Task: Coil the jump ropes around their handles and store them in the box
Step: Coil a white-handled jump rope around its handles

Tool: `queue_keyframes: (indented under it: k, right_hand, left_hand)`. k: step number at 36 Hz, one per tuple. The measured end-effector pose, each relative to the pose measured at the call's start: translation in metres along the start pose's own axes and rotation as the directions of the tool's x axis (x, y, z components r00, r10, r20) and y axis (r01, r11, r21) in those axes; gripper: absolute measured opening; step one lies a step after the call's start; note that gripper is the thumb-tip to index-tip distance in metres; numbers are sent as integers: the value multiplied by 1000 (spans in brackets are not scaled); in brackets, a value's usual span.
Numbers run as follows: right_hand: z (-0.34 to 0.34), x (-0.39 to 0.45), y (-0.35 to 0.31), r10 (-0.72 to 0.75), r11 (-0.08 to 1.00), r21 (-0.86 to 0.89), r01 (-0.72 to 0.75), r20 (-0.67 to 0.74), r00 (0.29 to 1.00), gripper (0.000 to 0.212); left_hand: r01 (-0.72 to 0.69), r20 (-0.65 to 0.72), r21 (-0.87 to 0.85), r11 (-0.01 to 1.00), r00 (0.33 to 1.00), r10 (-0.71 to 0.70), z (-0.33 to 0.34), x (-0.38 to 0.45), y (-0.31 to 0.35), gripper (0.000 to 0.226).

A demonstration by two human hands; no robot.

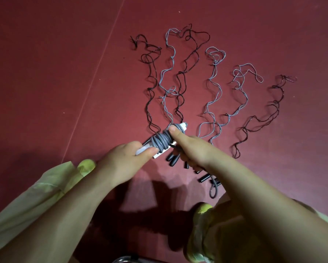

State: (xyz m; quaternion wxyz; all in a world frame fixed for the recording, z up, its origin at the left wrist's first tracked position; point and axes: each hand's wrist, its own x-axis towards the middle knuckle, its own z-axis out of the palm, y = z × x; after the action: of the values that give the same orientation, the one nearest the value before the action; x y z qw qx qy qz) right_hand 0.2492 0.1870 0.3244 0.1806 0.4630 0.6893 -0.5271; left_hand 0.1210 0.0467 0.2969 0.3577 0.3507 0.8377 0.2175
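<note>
My left hand (125, 158) grips the near end of a pair of white jump-rope handles (183, 126), held above the red floor. Grey rope (161, 140) is coiled in several turns round the middle of these handles. My right hand (189, 147) pinches the grey rope at the coil, thumb on top. The rest of that grey rope (169, 59) trails away across the floor. Several other jump ropes, black (150, 76) and grey (214, 86), lie stretched out in wavy lines. Their black handles (171, 158) lie under my right hand, partly hidden. No box is in view.
The red floor (64, 63) has a thin pale line (94, 78) running diagonally at the left. Pale green sleeves and cloth lie at the lower left and lower right. A bit of metal tubing (125, 260) shows at the bottom edge.
</note>
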Motion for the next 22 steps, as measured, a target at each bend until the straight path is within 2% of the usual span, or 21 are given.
queue_keyframes:
  k: [4,7,10,12,14,16,17,18,19,20,22]
  right_hand:
    - [1,0,0,1,1000,26,-1,-2,1000,77]
    - [3,-1,0,3,987,161,-10,46,999,65]
    - [5,-1,0,-30,948,320,-4,102,994,56]
    - [7,-3,-3,-87,922,384,44,95,992,46]
    - [7,-5,-4,-190,909,385,162,36,981,44]
    - [8,-6,-5,-332,902,270,336,-64,941,52]
    - [8,-8,-5,-407,885,207,418,-97,908,52]
    - [9,-10,-5,-468,860,174,479,-106,878,48]
    - [9,-12,-5,-515,833,174,524,-98,851,40]
    - [9,-12,-4,-541,814,199,545,-81,837,33]
    - [9,-13,-3,-566,786,287,548,-22,824,29]
  left_hand:
    - [13,-46,5,1000,999,-13,-1,-3,4,49]
    - [24,-94,-20,1000,995,-26,-3,-3,6,53]
    - [-12,-159,2,1000,987,13,-4,-3,5,48]
    - [-19,-182,17,1000,983,22,-3,-2,5,50]
    - [-24,-158,15,1000,987,26,-2,0,4,52]
    - [-61,-7,-146,987,998,61,-3,0,3,47]
    - [-57,117,-316,947,988,99,-4,0,2,44]
    - [-12,248,-507,862,956,159,-5,-2,2,47]
    - [79,367,-669,739,900,236,-5,-4,0,55]
    - [197,476,-743,639,827,299,-4,-6,-2,65]
    - [380,627,-749,543,672,395,-6,-9,-2,78]
